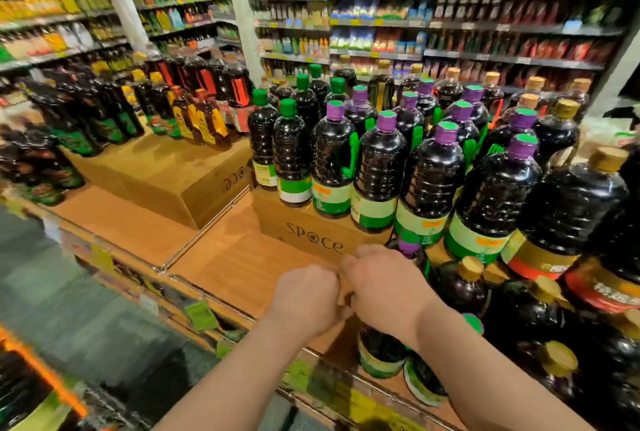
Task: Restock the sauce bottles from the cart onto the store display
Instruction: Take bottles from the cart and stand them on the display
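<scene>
Bottle (pixel 381 347) stands upright under my right hand (pixel 384 287), just in front of the "Sp@ce" box (pixel 311 240). Right hand curls over its top; grip itself hidden. Left hand (pixel 306 295) touches alongside, curled, contents unclear. Right is nearer. I'd guess next is seating it beside the row.

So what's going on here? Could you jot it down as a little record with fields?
place: store aisle, wooden display with stocked shelves behind
left hand: fingers curled, beside the right; what it holds is hidden
right hand: curled over something hidden beneath it
raised box: marked "SP@CE", carries purple-capped bottles
nearest stock: gold-capped bottles at right
cart: not in view
</scene>
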Action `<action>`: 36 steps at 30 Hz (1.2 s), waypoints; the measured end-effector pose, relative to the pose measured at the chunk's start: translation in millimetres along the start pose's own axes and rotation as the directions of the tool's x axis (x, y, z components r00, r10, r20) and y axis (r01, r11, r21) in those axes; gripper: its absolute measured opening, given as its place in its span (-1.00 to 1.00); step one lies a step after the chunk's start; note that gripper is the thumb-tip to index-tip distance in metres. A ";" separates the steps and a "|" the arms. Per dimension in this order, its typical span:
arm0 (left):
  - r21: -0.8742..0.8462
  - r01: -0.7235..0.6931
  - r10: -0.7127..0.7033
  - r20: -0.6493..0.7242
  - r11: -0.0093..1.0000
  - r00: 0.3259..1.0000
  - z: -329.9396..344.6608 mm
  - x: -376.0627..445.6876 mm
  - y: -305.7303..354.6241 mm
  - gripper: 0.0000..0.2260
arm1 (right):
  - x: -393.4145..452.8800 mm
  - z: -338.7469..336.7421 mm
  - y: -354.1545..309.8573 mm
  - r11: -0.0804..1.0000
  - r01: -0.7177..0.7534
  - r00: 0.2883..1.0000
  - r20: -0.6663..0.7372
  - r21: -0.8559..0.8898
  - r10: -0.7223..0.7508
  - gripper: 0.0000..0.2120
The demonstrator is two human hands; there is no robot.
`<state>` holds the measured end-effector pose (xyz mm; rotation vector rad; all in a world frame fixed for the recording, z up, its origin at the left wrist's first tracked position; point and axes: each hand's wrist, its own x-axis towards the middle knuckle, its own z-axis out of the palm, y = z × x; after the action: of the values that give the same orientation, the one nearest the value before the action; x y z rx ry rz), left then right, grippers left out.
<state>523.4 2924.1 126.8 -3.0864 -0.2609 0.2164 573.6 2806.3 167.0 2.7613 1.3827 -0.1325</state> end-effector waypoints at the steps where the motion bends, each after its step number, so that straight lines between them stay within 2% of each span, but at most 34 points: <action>1: -0.003 0.038 -0.038 0.000 0.999 0.999 1.1 -11.8 -12.2 -0.69 | 6.4 0.5 -17.3 0.999 0.034 0.999 -0.019 0.011 -0.034 -0.71; 5: -0.030 0.225 -0.224 0.022 0.974 0.974 8.6 -73.2 -69.2 -0.77 | 27.2 2.1 -95.8 0.979 0.179 0.984 -0.042 0.094 -0.175 -0.75; 8: -0.034 0.393 -0.393 0.020 0.919 0.920 14.7 -131.7 -115.4 -0.79 | 37.1 1.8 -162.8 0.933 0.350 0.937 -0.052 0.088 -0.347 -0.79; 12: -0.045 0.619 -0.619 0.000 0.784 0.785 37.5 -219.7 -174.5 -0.74 | 44.5 6.9 -265.4 0.832 0.550 0.835 -0.045 0.079 -0.548 -0.84; 17: -0.062 0.798 -0.799 0.019 0.600 0.602 72.4 -335.5 -236.7 -0.74 | 36.3 21.9 -381.1 0.690 0.721 0.692 -0.102 0.059 -0.715 -0.82; 20: -0.060 0.862 -0.863 0.027 0.503 0.505 83.8 -393.0 -265.4 -0.68 | 30.8 29.5 -441.5 0.664 0.744 0.668 -0.096 0.071 -0.738 -0.85; 22: -0.072 0.885 -0.886 0.034 0.460 0.463 90.2 -423.4 -284.5 -0.64 | 29.0 36.2 -475.8 0.647 0.759 0.651 -0.095 0.072 -0.753 -0.85; 28: -0.082 0.895 -0.884 0.138 0.439 0.447 120.1 -472.0 -339.2 -0.69 | 34.6 62.6 -541.5 0.655 0.743 0.665 -0.042 0.139 -0.745 -0.81; 31: -0.072 0.886 -0.862 0.208 0.457 0.462 138.1 -473.9 -361.5 -0.70 | 49.4 69.7 -553.2 0.671 0.726 0.675 0.025 0.151 -0.737 -0.82; 36: -0.134 0.886 -0.855 0.234 0.443 0.463 161.4 -456.3 -403.7 -0.74 | 94.8 86.2 -571.7 0.684 0.718 0.677 0.101 0.129 -0.729 -0.84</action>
<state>-11.2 3248.5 48.3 -2.6238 -1.9503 0.3462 167.6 3217.0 67.9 2.0003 2.3785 -0.4118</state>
